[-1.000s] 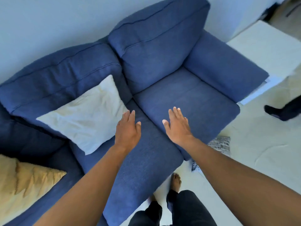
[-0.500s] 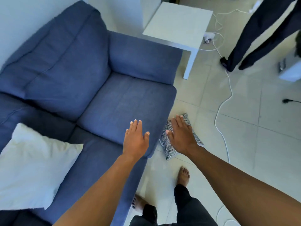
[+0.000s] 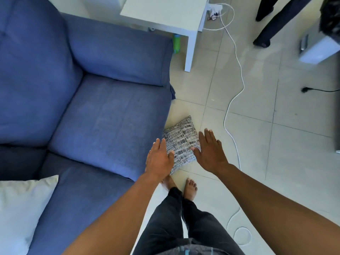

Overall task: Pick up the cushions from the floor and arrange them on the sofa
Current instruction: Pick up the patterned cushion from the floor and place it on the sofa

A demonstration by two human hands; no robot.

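Observation:
A black-and-white patterned cushion (image 3: 181,142) lies on the tiled floor against the front corner of the blue sofa (image 3: 103,115). My left hand (image 3: 159,159) hovers over the cushion's left edge, palm down, fingers apart, holding nothing. My right hand (image 3: 209,152) hovers over its right edge, also open and empty. Both hands cover part of the cushion. A white cushion (image 3: 20,210) rests on the sofa seat at the lower left.
A white side table (image 3: 165,13) stands beside the sofa arm, with a green bottle (image 3: 176,43) under it. A white cable (image 3: 237,85) runs across the floor right of the cushion. Another person's legs (image 3: 272,21) stand at the upper right. My bare feet (image 3: 184,186) are just below the cushion.
My view has swung right from the sofa to the floor. Both hands have moved from above the seat to either side of the patterned cushion.

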